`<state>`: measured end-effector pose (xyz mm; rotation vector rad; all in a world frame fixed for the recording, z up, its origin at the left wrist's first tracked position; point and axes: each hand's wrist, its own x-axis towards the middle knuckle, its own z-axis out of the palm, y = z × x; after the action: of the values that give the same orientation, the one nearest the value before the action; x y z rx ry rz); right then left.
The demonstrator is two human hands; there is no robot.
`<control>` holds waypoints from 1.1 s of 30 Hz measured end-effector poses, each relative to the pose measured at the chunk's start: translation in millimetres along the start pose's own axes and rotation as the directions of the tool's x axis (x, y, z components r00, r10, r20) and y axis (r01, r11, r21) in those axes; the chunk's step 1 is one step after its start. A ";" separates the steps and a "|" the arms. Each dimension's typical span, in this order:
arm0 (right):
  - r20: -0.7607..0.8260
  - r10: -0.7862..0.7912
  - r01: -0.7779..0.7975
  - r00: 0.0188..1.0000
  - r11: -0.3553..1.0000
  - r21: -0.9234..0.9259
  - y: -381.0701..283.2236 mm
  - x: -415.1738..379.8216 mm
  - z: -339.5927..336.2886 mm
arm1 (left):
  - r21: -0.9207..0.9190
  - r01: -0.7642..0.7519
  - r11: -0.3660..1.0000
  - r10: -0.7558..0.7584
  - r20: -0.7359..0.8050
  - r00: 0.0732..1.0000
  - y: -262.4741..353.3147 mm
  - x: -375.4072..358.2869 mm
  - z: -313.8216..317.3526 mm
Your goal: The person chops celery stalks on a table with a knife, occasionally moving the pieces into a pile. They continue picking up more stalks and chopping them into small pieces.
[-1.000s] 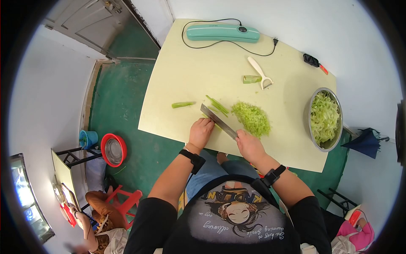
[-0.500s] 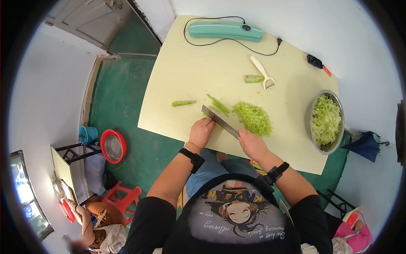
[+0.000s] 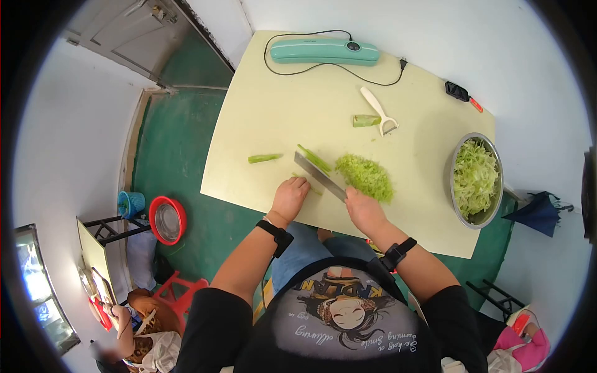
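A kitchen knife [image 3: 320, 176] is gripped at its handle end by my right hand [image 3: 367, 210], its blade slanting up and left across the table. My left hand [image 3: 291, 198] rests at the near edge with curled fingers on a thin green vegetable strip [image 3: 316, 190], mostly hidden by the fingers. Along the far side of the blade lie several cut green strips [image 3: 314, 159]. To their right spreads a pile of finely chopped green vegetable [image 3: 367, 178]. A longer green piece [image 3: 265, 158] lies to the left.
A white peeler [image 3: 377, 109] lies beside a green stalk chunk [image 3: 365, 120]. At the right stands a metal bowl [image 3: 456, 205] of shredded greens. A teal appliance [image 3: 311, 51] with a black cord sits at the back. People sit at lower left and lower right.
The knife has moved slightly away from my left hand, toward the cut strips, which now lie closer together. My left hand stays nearly in place. The whole view has shifted slightly.
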<state>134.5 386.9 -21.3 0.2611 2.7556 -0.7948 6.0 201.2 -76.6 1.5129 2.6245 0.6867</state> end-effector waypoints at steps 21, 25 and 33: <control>0.025 -0.021 0.019 0.999 0.997 0.081 13.2 -22.0 -11.3 | 0.361 0.399 0.843 -0.320 -0.260 0.911 -67.2 11.0 -39.0; -0.041 0.096 -0.093 0.995 0.993 0.075 15.8 -11.7 -17.4 | 0.228 0.426 0.876 -0.439 0.010 0.898 -56.3 6.3 -36.8; -0.064 0.083 -0.079 0.994 0.995 0.062 22.4 -12.1 -17.8 | -0.115 0.069 0.991 -0.076 -0.060 0.995 -7.0 2.9 -12.5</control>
<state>147.9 414.0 -14.3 0.4158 2.7657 -0.8620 -4.3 196.2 -67.6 1.3808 2.6217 0.8756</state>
